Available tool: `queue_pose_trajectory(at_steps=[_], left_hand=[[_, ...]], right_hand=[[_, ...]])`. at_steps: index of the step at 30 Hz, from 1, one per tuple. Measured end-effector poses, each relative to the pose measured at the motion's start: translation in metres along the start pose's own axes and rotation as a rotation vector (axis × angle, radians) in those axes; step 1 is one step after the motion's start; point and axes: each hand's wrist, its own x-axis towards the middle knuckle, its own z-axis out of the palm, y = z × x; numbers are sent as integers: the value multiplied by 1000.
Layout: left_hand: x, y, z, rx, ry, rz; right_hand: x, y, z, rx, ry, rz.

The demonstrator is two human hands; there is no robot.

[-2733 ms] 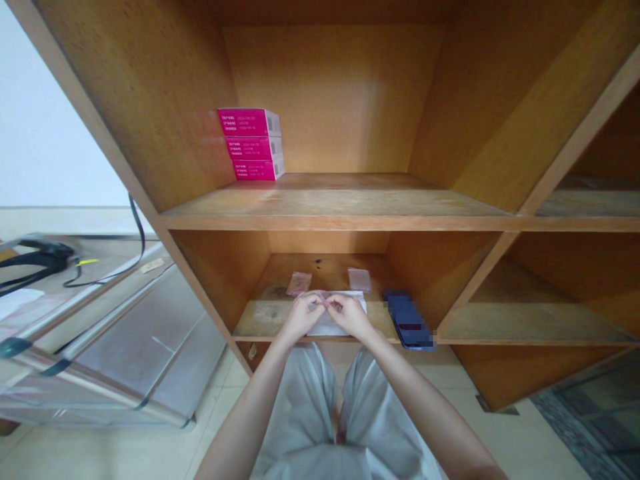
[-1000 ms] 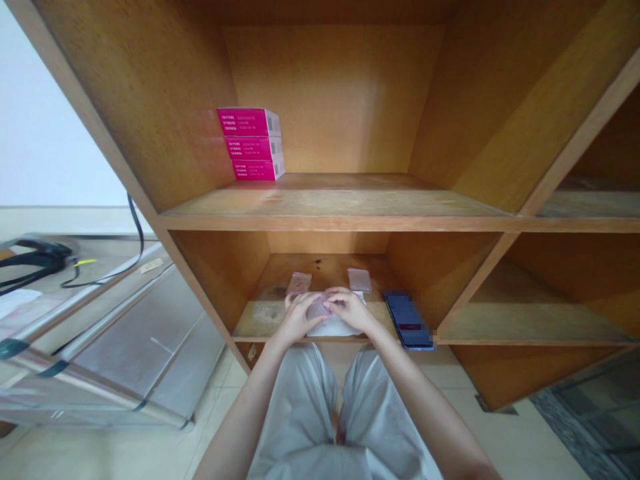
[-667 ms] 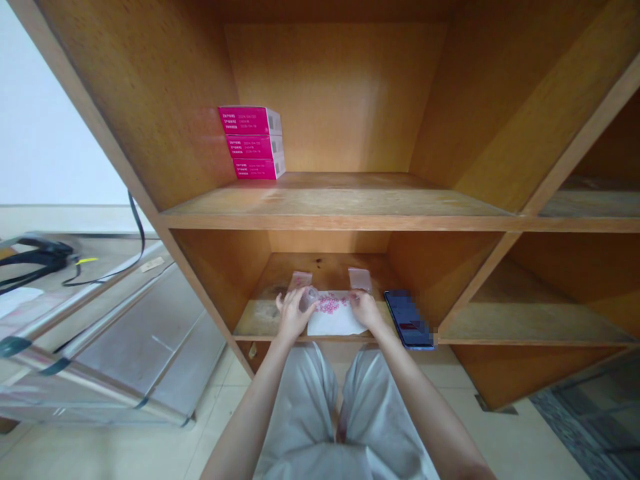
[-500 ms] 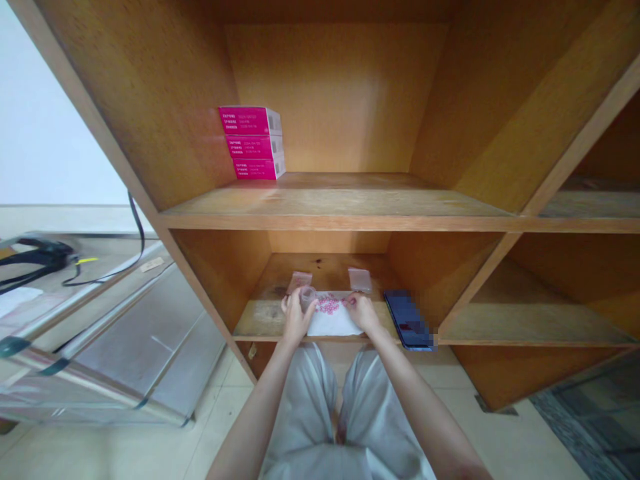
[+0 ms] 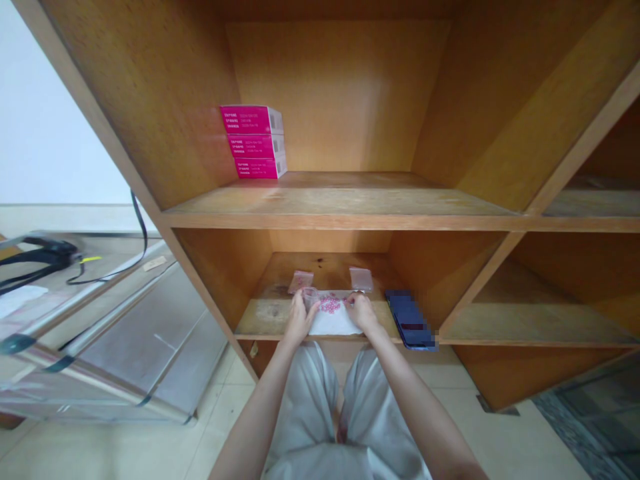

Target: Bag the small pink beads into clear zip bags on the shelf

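Note:
My left hand (image 5: 300, 320) stands at the near edge of the lower shelf, its fingers around a small clear plastic cup (image 5: 311, 298). Just right of the cup, a patch of small pink beads (image 5: 330, 305) lies on a white paper sheet (image 5: 334, 321). My right hand (image 5: 362, 313) rests at the sheet's right side, fingertips next to the beads; whether they pinch anything is hidden. Two small clear bags lie behind the sheet, one pinkish (image 5: 301, 282) and one paler (image 5: 361, 279).
A dark blue phone (image 5: 410, 321) lies right of my right hand, at the shelf's front edge. Stacked magenta boxes (image 5: 253, 142) stand on the wooden shelf above (image 5: 340, 200). Wrapped flat panels (image 5: 150, 333) and a black strap (image 5: 45, 257) are at the left.
My hands have parted from their position together over the sheet, uncovering the pink beads. The clear cup has appeared in my left hand, and my right hand has moved to the sheet's right side.

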Motion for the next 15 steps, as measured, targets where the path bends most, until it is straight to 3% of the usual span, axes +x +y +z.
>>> queue_pose_trajectory(at_steps=[6,11,15], left_hand=[[-1,1,0,54,-15,40],[-3,-2,2,98,-42,91],[-3,-7,4,136,-46,110]], right_hand=[[4,-57,-24,294,341,-170],[4,-88,-14,317,168,-327],[5,-89,-6,238,-29,-286]])
